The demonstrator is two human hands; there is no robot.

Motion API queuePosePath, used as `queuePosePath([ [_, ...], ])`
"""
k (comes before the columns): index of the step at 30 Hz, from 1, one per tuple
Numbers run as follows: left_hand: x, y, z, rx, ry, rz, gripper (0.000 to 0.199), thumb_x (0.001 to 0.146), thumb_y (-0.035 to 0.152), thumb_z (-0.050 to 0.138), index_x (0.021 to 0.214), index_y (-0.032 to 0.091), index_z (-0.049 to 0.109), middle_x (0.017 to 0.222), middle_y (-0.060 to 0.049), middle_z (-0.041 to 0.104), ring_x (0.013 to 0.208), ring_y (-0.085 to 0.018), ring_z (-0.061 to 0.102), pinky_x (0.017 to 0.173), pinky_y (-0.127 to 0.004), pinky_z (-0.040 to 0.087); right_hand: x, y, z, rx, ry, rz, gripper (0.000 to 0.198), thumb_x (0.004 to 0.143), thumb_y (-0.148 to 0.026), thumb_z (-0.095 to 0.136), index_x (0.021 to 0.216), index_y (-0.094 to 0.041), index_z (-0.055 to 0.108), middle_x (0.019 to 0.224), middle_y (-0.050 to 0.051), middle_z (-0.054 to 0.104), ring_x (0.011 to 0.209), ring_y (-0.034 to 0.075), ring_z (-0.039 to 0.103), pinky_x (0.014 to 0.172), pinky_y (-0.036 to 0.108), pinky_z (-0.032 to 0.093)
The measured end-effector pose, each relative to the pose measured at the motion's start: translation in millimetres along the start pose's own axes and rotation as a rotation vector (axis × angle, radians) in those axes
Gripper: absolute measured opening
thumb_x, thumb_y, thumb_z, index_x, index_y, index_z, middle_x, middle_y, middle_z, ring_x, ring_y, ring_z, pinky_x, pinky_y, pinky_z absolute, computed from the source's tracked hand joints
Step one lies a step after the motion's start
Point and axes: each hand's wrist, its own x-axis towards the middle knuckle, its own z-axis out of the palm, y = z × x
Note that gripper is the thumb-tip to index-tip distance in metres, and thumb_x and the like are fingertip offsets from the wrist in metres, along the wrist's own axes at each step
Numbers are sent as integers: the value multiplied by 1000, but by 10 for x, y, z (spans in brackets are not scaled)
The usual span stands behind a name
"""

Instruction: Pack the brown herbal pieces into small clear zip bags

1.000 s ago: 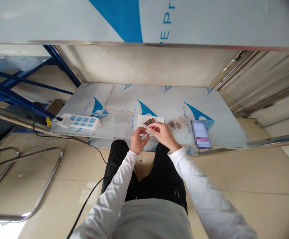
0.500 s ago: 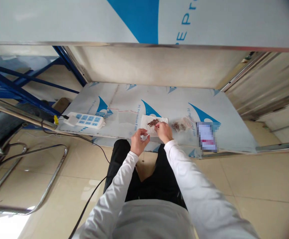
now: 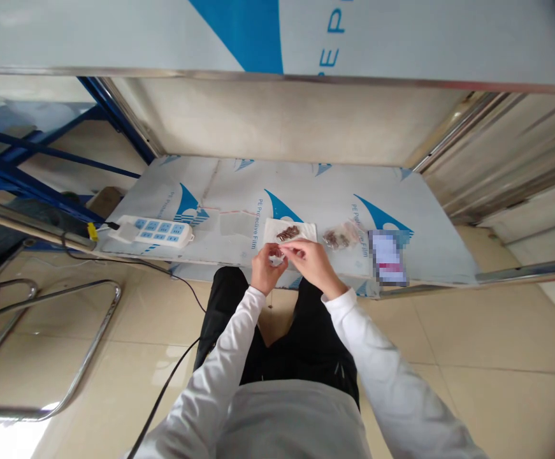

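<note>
My left hand (image 3: 266, 272) has its fingers curled around a small clear plastic bag (image 3: 276, 259), just above the near edge of the shelf. My right hand (image 3: 316, 262) pinches at the bag's opening, its fingertips close to the left ones; whatever sits between them is too small to make out. Just beyond the hands, a pile of small brown metallic pieces (image 3: 288, 233) lies on a white sheet (image 3: 309, 231). To its right rests a clear bag (image 3: 339, 237) with more brown pieces inside.
A flat, see-through bag (image 3: 236, 224) lies left of the sheet. Farther left is a white power strip (image 3: 162, 232) with a black cable. A pixelated phone (image 3: 388, 258) lies at the right. An upper panel (image 3: 129, 38) overhangs the shelf, and a metal-framed chair (image 3: 109, 312) stands left.
My right hand has moved from the brown pile back to my left hand, and its fingertips now meet the small bag. The whole view has shifted slightly.
</note>
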Motion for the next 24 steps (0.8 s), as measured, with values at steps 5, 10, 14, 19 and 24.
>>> queuePosePath([
  [5,-39,-79,-133,17,43,-41,25,70,18,67,93,20,58,73,1,66,71,-14,65,69,-25,51,320,321,278,-183,20,330,15,81,-25,66,93,-18,74,94,8,74,87,21,68,81,32,50],
  [10,-31,-106,-196,33,37,-46,25,71,19,67,94,20,58,73,2,67,71,-13,66,66,-23,51,468,365,552,-287,10,448,20,82,-26,64,97,-17,73,104,15,71,96,28,67,78,36,50],
  [14,-2,-119,-196,30,39,-55,24,71,19,67,94,20,58,73,2,67,72,-13,65,66,-23,50,495,358,610,-321,25,477,22,85,-23,57,97,-19,74,108,14,70,97,27,67,78,35,50],
  [19,23,-149,-181,37,43,-60,24,71,20,66,94,20,58,73,1,67,73,-14,66,63,-22,49,446,293,474,-309,47,484,19,83,-24,59,94,-19,73,99,10,72,90,23,67,77,31,49],
  [24,61,-141,-151,30,14,-20,26,69,19,67,94,21,58,75,1,68,72,-15,66,69,-25,51,87,-12,135,-175,103,129,16,87,-28,58,95,-19,70,92,5,72,77,16,65,73,26,48],
])
